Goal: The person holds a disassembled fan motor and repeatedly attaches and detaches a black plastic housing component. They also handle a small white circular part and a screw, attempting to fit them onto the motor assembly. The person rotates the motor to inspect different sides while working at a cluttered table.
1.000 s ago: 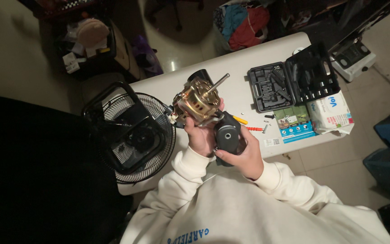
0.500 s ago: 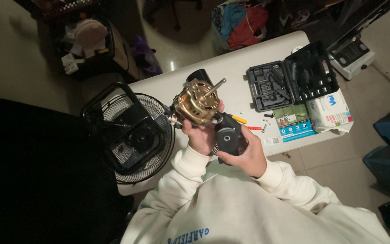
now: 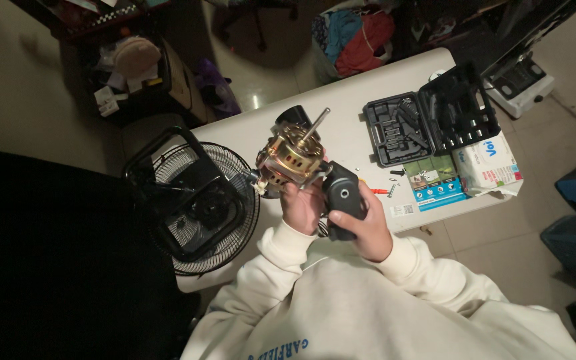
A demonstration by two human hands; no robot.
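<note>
Head view, steeply down, close

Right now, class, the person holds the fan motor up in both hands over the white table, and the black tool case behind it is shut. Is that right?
Not quite. The head view shows the tool case lying open on the table, lid raised. The rest holds: the left hand and right hand hold the motor up over it.

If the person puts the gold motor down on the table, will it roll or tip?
The motor looks metal, so probably heavy for its size. Its rounded body may roll. The long shaft could tip it if stood on end.
</note>
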